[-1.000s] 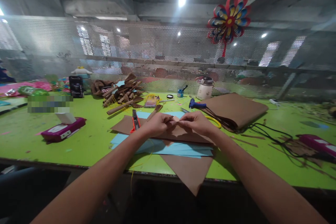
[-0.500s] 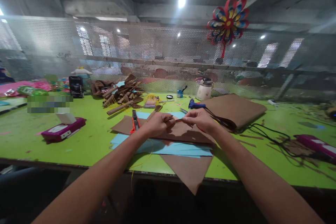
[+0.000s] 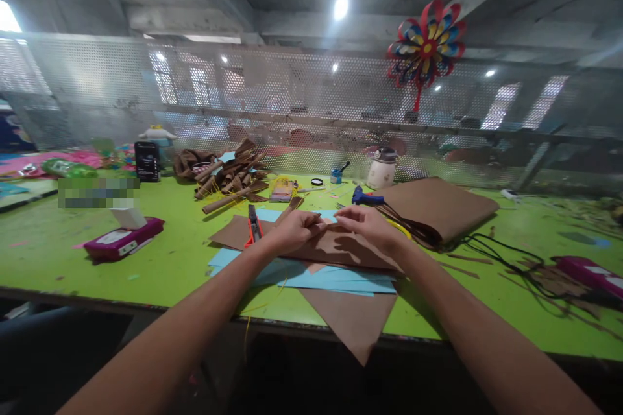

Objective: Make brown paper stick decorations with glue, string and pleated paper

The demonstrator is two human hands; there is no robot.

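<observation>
My left hand and my right hand meet above the middle of the green table. Both pinch a small brown paper piece between their fingertips. Under them lie brown paper sheets on light blue sheets, with one brown corner hanging over the table's front edge. An orange utility knife rests just left of my left hand. A thin yellow strand trails from below my left wrist over the edge.
A stack of brown paper and a blue glue gun lie at the right, with black cables beyond. Rolled brown paper pieces are piled at the back left. A magenta wipes pack sits at the left. A perforated metal screen backs the table.
My hands stay together on the small brown piece; the right hand has shifted slightly and its fingers have reset on it. The camera tilted a little.
</observation>
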